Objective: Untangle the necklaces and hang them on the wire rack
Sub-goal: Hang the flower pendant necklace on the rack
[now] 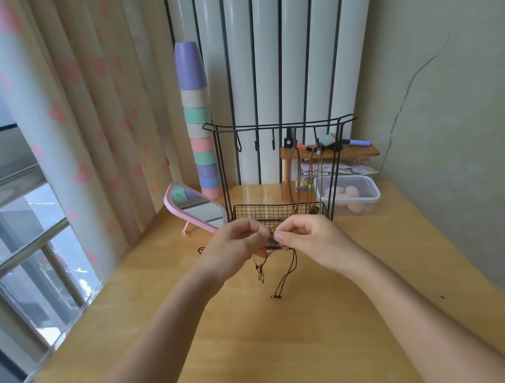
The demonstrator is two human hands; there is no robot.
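One table (260, 345) carries one rack (278, 124), one stack of about nine cups (196, 119), one mirror (197, 209) and one box (365, 196). Two necklaces (298, 180) hang from the rack's hooks. The left hand (235, 248) and right hand (311, 238), fingers curled, both pinch a third necklace (287, 276) just in front of the rack's basket; its ends dangle to the table.

Before you, on the table (290, 342): at left a pink mirror (195, 207) leaning back beside a tall cup stack (201, 134); at right a clear lidded box (366, 199) below a small shelf (361, 151) bearing pens; behind, a heart-print curtain (83, 115) and a white radiator (265, 51).
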